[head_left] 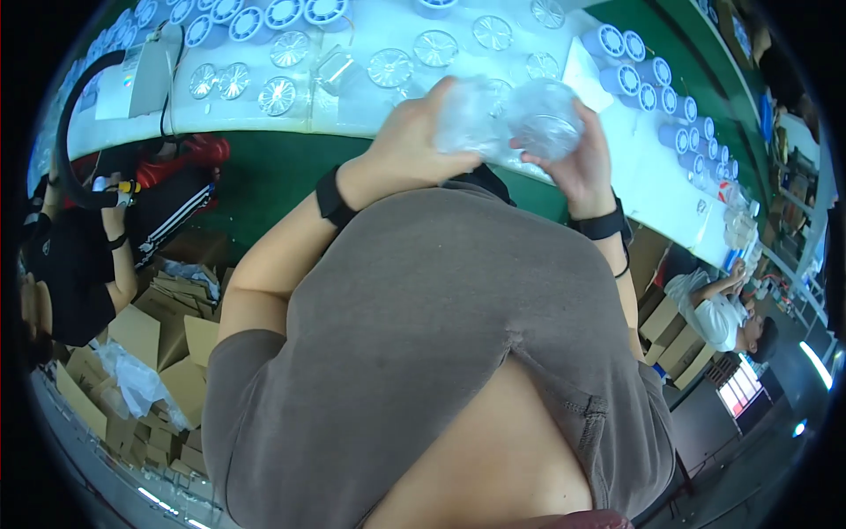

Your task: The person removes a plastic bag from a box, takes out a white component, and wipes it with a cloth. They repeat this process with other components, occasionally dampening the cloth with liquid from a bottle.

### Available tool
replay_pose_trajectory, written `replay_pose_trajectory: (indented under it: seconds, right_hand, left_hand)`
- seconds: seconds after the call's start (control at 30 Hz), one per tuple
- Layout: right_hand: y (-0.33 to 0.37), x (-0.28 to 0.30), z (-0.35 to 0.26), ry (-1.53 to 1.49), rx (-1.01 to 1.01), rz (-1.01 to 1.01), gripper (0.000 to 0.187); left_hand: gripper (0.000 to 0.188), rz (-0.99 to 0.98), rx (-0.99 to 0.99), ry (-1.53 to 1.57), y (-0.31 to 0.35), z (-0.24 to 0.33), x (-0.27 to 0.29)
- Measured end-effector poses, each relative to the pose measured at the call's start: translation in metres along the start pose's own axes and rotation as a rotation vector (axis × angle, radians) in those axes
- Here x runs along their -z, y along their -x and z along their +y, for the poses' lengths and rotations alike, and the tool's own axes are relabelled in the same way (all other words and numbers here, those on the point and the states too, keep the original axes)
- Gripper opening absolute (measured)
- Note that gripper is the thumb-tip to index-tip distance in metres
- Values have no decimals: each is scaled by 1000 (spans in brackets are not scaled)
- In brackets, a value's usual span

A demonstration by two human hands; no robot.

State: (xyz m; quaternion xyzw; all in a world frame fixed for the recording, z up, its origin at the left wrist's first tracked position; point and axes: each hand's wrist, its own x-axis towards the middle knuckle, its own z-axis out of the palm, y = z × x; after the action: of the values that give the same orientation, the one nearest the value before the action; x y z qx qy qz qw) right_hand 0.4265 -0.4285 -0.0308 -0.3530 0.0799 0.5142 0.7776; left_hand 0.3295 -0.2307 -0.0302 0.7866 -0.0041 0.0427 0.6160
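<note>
Over the table's near edge, my left hand (410, 139) is closed around a transparent plastic cup-like container (469, 119), blurred at its edges. Beside it, my right hand (588, 163) grips a second transparent container (548, 123) with a round end turned toward me. The two containers are close together; whether they touch I cannot tell. Beyond my hands, several transparent round plastic pieces (389, 68) with radiating ridges lie on the white table (335, 119).
Blue-white cylinders with spoked ends stand at the back left (285, 12) and right (619, 81). A white machine (132, 84) with a black hose is at left. Cartons (176, 353) lie behind on the left. Co-workers sit at left (75, 264) and right (714, 304).
</note>
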Motion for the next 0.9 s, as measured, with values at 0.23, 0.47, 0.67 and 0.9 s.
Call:
replay_pose_trajectory:
  seconds: [0.23, 0.47, 0.67, 0.9]
  right_hand:
    - [-65, -48, 24, -149, -98, 203, 38]
    - [-108, -37, 19, 48, -253, -114, 38]
    - [-139, -11, -13, 666, 1, 103, 31]
    - [-158, -24, -19, 1271, 835, -83, 29]
  left_hand:
    - [46, 147, -81, -521, -12, 1, 13]
    - [40, 423, -189, -575, -27, -36, 24]
    - [28, 701, -121, -539, -51, -44, 41]
    - [16, 716, 205, -381, -71, -9, 57]
